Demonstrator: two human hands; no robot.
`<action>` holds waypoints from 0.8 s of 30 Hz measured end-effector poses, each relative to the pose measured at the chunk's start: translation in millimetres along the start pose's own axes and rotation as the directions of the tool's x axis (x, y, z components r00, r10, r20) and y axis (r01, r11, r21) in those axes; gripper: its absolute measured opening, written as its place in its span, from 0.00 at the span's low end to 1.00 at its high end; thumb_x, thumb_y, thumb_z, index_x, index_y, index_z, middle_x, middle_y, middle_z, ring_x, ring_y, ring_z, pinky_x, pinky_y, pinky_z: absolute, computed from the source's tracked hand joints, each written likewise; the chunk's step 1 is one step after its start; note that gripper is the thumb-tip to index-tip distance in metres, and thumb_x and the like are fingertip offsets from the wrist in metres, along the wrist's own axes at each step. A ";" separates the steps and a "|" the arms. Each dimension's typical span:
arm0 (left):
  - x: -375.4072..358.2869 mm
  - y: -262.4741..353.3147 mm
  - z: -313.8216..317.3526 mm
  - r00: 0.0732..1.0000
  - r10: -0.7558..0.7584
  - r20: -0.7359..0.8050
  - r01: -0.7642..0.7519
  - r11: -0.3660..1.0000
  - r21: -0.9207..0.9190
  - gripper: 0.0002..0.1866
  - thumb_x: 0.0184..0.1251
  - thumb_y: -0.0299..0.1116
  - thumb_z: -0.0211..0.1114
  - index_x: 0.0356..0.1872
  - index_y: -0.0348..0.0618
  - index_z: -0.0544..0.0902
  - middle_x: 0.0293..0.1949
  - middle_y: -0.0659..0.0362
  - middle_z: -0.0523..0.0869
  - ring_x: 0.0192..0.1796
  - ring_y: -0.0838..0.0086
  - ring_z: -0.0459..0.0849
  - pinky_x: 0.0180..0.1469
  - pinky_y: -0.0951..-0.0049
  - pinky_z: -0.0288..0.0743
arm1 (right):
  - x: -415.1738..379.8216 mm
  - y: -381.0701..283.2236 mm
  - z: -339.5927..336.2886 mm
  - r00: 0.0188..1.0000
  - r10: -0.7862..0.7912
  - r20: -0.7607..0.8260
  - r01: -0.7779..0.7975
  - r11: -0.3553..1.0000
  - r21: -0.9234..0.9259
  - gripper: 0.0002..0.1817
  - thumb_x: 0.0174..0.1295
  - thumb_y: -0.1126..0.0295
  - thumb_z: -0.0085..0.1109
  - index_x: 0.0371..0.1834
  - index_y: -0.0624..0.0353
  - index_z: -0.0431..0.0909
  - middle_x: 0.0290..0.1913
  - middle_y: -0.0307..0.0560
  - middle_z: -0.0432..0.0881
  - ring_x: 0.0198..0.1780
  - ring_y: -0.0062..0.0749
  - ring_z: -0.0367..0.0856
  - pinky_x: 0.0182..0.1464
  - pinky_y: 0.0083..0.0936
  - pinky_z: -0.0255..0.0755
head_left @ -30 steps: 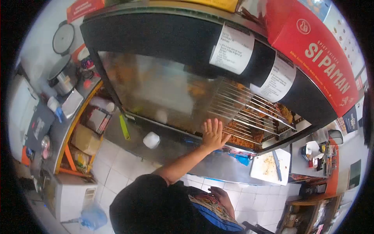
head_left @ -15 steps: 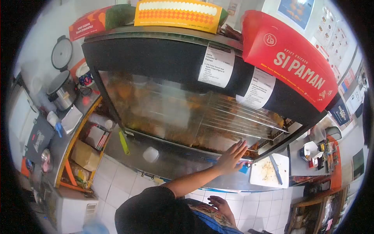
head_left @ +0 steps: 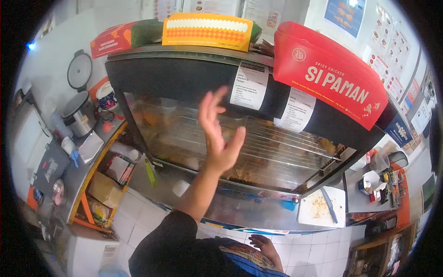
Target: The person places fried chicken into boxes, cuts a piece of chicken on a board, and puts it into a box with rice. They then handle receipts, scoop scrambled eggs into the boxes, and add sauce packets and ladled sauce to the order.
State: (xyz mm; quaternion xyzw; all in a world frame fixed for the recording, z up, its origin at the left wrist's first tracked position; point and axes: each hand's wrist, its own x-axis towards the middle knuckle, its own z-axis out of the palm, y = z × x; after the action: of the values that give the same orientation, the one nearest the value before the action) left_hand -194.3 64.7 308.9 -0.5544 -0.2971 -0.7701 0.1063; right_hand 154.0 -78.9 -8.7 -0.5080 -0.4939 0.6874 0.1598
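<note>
Fingers [head_left: 208, 105] of the left hand [head_left: 219, 134] are spread loosely, palm empty, raised in front of the glass display case [head_left: 258, 138] without touching it. Inside, fried food sits beneath wire racks [head_left: 281, 143]. Low down, the right hand [head_left: 264, 246] rests half-curled against patterned cloth, holding nothing. A cutting board [head_left: 320, 206] lies on the counter, well apart

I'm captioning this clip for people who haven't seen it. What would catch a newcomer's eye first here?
First, the raised left hand, open and empty, in front of the glass display case at centre. Next, the red SI PAMAN box on the case's top right, beside a yellow box. Lower right, a white cutting board with a knife lies on the counter.
</note>
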 end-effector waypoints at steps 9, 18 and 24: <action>-7.8 3.3 -19.0 0.940 -0.252 0.228 0.291 0.943 -0.160 0.41 0.64 0.28 0.67 0.74 0.40 0.54 0.51 0.59 0.82 0.52 0.76 0.74 0.59 0.72 0.58 | 9.1 11.3 3.1 0.999 -0.015 0.040 0.014 1.000 0.006 0.21 0.71 0.67 0.56 0.63 0.68 0.74 0.58 0.50 0.83 0.57 0.36 0.82 0.58 0.32 0.76; -11.7 8.7 -20.8 0.936 -0.266 0.232 0.317 0.922 -0.222 0.38 0.61 0.21 0.64 0.73 0.40 0.58 0.52 0.60 0.81 0.53 0.78 0.74 0.56 0.72 0.60 | -3.7 9.7 11.6 0.998 -0.054 0.038 0.054 0.999 -0.001 0.20 0.71 0.67 0.54 0.63 0.65 0.75 0.56 0.47 0.85 0.52 0.33 0.84 0.55 0.30 0.75; -15.2 11.2 -20.2 0.936 -0.255 0.243 0.313 0.918 -0.245 0.37 0.62 0.22 0.64 0.73 0.40 0.59 0.49 0.61 0.81 0.49 0.77 0.73 0.56 0.73 0.59 | -3.0 26.9 9.8 0.983 -0.164 0.077 0.177 0.963 -0.204 0.20 0.72 0.66 0.52 0.63 0.64 0.75 0.57 0.47 0.85 0.52 0.34 0.84 0.56 0.30 0.75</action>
State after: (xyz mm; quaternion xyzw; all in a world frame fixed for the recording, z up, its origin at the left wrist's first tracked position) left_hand -199.2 41.5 294.6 -0.5912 -0.2724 -0.7500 -0.1177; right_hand 154.5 -98.5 -29.7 -0.4569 -0.6103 0.6298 0.1489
